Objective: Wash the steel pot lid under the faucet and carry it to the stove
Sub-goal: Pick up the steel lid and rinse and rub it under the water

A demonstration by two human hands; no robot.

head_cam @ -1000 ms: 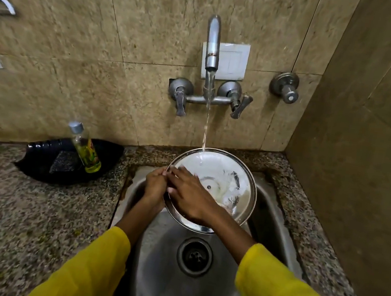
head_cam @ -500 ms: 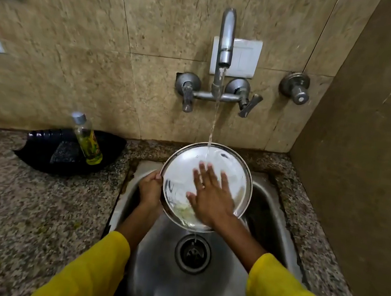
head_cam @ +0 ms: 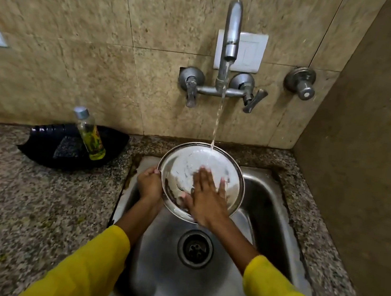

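Water from the faucet [head_cam: 232, 32] is delivered in a thin stream onto the upper part of the steel pot lid [head_cam: 181, 171], which is held tilted above the sink [head_cam: 268, 207], over its back half. The lid's left rim is clamped by the left hand [head_cam: 150, 183], fingers curled around the edge. The right hand [head_cam: 206, 196] is laid flat on the lid's wet face with the fingers spread; nothing is gripped by it. The two hands are kept apart, one at the rim and one on the face.

The washing stage is judged to be under way and not finished: the water is running and the surface is being rubbed. The carry to the stove is not yet begun, and no stove is visible. A bottle [head_cam: 89, 134] is seen on the bench [head_cam: 21, 199], well clear of the sink.
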